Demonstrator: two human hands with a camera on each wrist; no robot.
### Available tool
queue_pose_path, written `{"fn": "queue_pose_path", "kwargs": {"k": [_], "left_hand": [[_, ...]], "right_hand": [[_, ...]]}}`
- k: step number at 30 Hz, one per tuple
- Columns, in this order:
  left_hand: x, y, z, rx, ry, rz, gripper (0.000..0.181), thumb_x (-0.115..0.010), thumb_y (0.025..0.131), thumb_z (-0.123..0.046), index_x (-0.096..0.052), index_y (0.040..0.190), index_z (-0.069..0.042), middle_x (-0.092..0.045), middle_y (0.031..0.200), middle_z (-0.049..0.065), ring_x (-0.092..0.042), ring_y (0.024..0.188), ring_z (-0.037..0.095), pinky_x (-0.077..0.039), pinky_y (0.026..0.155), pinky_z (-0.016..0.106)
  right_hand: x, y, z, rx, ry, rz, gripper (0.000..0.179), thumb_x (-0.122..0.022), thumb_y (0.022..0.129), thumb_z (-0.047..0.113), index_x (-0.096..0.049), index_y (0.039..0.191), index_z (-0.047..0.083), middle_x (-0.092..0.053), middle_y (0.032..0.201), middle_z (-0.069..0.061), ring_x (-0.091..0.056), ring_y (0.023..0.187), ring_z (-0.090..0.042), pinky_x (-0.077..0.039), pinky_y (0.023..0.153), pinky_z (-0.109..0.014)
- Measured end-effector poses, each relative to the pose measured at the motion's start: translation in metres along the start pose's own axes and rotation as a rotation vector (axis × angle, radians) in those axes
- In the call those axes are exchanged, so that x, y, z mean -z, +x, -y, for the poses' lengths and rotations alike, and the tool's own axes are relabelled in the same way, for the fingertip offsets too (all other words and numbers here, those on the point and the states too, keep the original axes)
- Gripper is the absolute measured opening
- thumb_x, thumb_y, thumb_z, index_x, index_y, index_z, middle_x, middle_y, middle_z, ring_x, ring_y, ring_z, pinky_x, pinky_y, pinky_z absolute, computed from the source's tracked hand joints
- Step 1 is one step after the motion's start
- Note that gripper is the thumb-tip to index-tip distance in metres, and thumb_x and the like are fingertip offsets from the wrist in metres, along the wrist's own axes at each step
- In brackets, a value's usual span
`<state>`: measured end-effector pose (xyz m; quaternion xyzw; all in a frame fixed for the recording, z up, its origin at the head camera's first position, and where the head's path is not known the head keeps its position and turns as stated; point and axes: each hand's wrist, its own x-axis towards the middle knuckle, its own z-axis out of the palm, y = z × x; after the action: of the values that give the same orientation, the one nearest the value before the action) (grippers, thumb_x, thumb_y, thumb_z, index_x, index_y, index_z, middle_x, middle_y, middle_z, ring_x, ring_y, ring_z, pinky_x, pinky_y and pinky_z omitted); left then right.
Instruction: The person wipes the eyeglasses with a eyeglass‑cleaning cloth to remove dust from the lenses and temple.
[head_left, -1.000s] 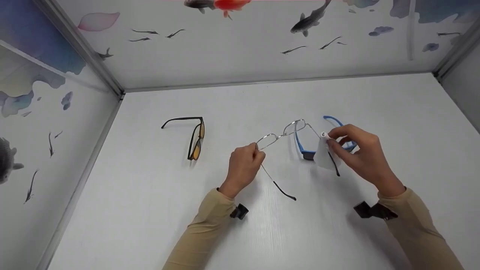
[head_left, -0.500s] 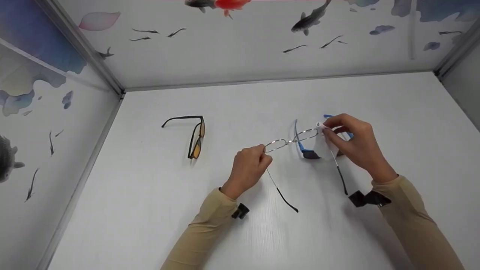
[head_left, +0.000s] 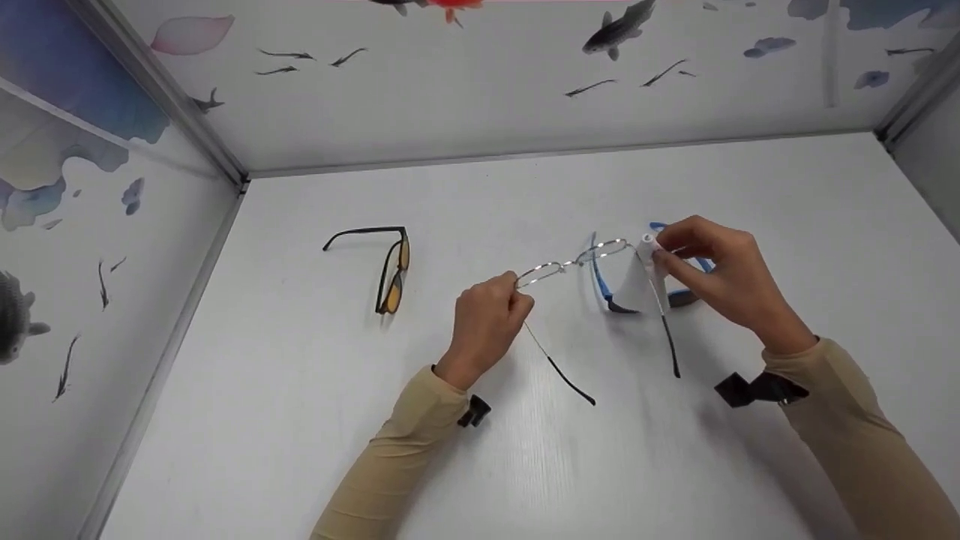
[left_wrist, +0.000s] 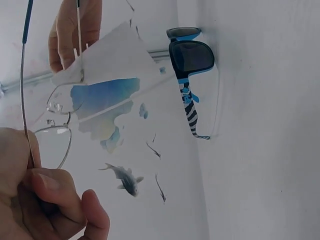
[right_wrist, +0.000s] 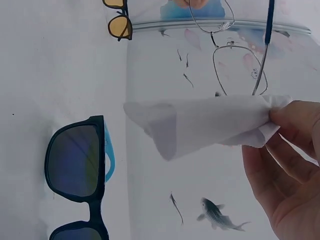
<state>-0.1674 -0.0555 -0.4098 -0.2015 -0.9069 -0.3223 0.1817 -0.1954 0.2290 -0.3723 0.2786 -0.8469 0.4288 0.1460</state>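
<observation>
In the head view a pair of thin metal-rimmed eyeglasses is held above the table, its dark-tipped temples unfolded toward the person. My left hand grips one end of the frame near the hinge; in the left wrist view the thumb and fingers close on the thin temple. My right hand pinches a white tissue at the other end of the frame, and the tissue hangs down beside that temple. Whether the tissue is wrapped around the metal is hidden by its folds.
Blue-and-black sunglasses lie on the white table behind the right hand, partly covered by it and the tissue. Black glasses with amber lenses lie to the left. Printed panels enclose the back and sides.
The eyeglasses shift and tilt between the hands, rising at the right end now. The right hand has moved away from the person with the tissue. Both other pairs stay put.
</observation>
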Motion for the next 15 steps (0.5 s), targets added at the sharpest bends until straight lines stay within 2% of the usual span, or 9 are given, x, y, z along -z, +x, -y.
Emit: {"fn": "queue_pose_path", "kwargs": {"k": [6,15], "left_hand": [[0.006,-0.002,0.011,0.042,0.034,-0.088,0.023,-0.053,0.082,0.002,-0.046,0.063,-0.008,-0.029,0.057,-0.006,-0.026,0.05,0.008,-0.021,0.046,0.021],[0.016,-0.004,0.026,0.103,0.095,-0.165,0.023,-0.052,0.085,-0.001,-0.045,0.063,-0.007,-0.031,0.056,-0.005,-0.028,0.048,0.01,-0.023,0.044,0.024]], "right_hand": [[-0.003,-0.006,0.009,0.036,0.047,0.066,0.022,-0.071,0.081,-0.01,-0.066,0.101,0.0,-0.068,0.095,-0.002,-0.063,0.084,-0.009,-0.05,0.078,-0.016],[-0.001,-0.023,0.017,0.082,0.103,0.15,0.03,-0.072,0.076,-0.015,-0.068,0.099,0.005,-0.067,0.093,-0.001,-0.064,0.077,-0.008,-0.051,0.069,-0.015]]}}
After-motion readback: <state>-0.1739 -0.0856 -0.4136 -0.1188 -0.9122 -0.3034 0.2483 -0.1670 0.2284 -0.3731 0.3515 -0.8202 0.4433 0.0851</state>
